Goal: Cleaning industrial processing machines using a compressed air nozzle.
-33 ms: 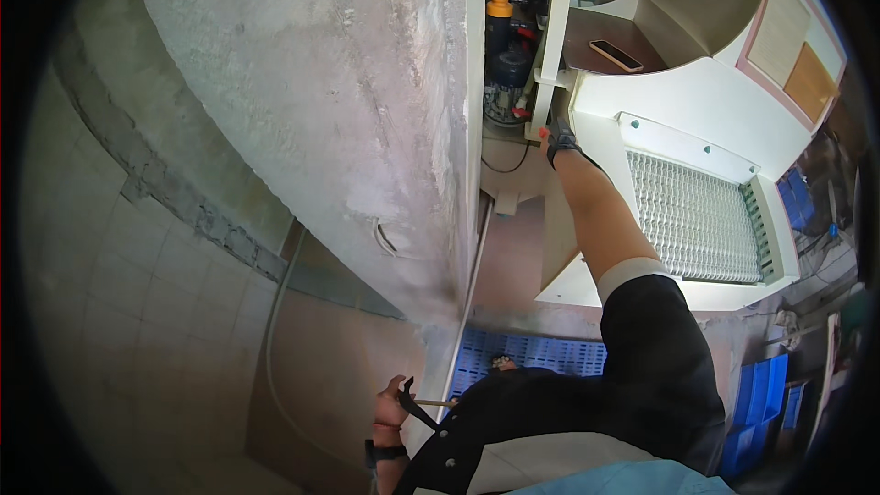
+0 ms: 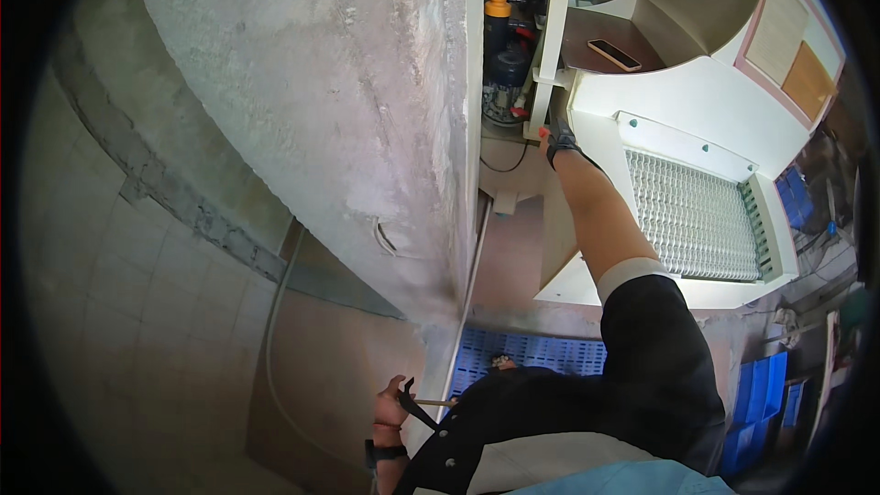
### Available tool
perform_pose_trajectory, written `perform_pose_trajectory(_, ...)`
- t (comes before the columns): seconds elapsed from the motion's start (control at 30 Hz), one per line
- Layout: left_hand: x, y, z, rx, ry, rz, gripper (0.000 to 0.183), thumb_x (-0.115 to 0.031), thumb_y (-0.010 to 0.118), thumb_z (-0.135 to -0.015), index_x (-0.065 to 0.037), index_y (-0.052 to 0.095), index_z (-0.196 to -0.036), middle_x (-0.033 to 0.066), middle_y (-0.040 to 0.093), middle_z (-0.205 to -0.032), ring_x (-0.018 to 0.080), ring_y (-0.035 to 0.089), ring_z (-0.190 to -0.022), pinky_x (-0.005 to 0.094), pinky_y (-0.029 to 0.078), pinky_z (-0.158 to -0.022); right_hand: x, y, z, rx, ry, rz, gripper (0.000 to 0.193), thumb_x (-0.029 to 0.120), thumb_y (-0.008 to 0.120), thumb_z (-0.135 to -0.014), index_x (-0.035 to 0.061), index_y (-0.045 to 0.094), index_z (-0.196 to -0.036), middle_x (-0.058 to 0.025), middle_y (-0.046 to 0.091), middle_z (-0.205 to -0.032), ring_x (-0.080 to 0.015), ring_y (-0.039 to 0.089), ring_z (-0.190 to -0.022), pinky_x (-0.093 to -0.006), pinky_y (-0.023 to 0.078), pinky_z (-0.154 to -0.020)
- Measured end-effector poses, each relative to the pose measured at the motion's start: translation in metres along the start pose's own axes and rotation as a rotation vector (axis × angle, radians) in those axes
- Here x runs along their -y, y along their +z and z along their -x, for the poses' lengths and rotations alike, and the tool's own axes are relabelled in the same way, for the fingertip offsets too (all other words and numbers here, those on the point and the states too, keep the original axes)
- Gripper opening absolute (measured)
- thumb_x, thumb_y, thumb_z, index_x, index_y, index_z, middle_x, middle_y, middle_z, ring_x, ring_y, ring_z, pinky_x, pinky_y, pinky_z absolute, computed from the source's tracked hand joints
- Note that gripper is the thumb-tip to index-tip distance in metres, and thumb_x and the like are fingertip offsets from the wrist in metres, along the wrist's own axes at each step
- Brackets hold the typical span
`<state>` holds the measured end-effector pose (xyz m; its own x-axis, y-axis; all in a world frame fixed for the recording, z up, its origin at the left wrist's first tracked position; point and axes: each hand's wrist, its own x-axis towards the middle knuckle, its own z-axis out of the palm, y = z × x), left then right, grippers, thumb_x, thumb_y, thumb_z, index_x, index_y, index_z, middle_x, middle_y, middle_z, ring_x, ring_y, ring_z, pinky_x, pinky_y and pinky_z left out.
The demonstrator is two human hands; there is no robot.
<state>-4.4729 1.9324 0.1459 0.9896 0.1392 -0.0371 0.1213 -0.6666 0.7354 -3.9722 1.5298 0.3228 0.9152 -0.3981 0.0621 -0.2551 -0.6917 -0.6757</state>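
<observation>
At the lower middle, my left hand [image 2: 389, 401] is closed, its fingers curled beside my black clothing. It grips a black curved piece [image 2: 417, 406], from which a thin tan stick [image 2: 433, 402] runs toward my clothing; its exact kind does not show. My right arm stretches forward to the white machine [image 2: 587, 142]. Beyond the dark band on the wrist, my right hand [image 2: 556, 131] is at the machine's left side, by a white post [image 2: 555, 27]. Its fingers are mostly hidden, with a small red-orange spot beside them.
A rough concrete pillar [image 2: 339, 82] rises at left. Black cylinders with yellow caps [image 2: 497, 11] stand behind the post. A phone [image 2: 615, 55] lies on the machine's ledge, above a ridged white panel [image 2: 692, 215]. Blue slatted flooring [image 2: 550, 353] and blue crates [image 2: 759, 390] are lower down.
</observation>
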Motion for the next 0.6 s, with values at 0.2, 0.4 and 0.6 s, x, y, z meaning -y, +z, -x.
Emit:
perform_pose_trajectory(0.2,0.015,-0.005,0.006,0.057,-0.058,0.051,0.049,-0.010,0.076,-0.061,-0.013,0.056,-0.105,0.0086,0.057,-0.059,0.0232,0.058,-0.054,0.0344,0.048,-0.053,0.015,0.011,0.036,0.057,-0.219,0.271,0.034,0.034,0.058,-0.078,0.0017,0.059,-0.088,-0.0172,0.063,-0.089,-0.0280,0.062,-0.079,-0.0379,0.049,-0.067)
perform_pose_trajectory(0.4,0.025,-0.017,0.009,0.087,-0.053,0.052,0.048,-0.009,0.075,-0.061,-0.012,0.056,-0.105,0.0092,0.055,-0.058,0.0237,0.058,-0.054,0.0350,0.047,-0.052,0.016,0.011,0.068,0.327,-0.101,0.501,0.041,0.042,0.055,-0.080,0.0015,0.060,-0.078,-0.0099,0.059,-0.054,-0.0209,0.057,-0.041,-0.0322,0.049,-0.043)
perform_pose_trajectory(0.6,0.038,-0.024,0.003,0.151,0.029,0.094,0.048,-0.009,0.075,-0.062,-0.011,0.054,-0.105,0.0105,0.055,-0.059,0.0276,0.058,-0.055,0.0362,0.046,-0.052,-0.052,0.047,0.100,0.323,-0.029,0.369,0.044,0.042,0.051,-0.082,-0.0009,0.059,-0.078,-0.0093,0.059,-0.055,-0.0198,0.057,-0.039,-0.0305,0.046,-0.037)
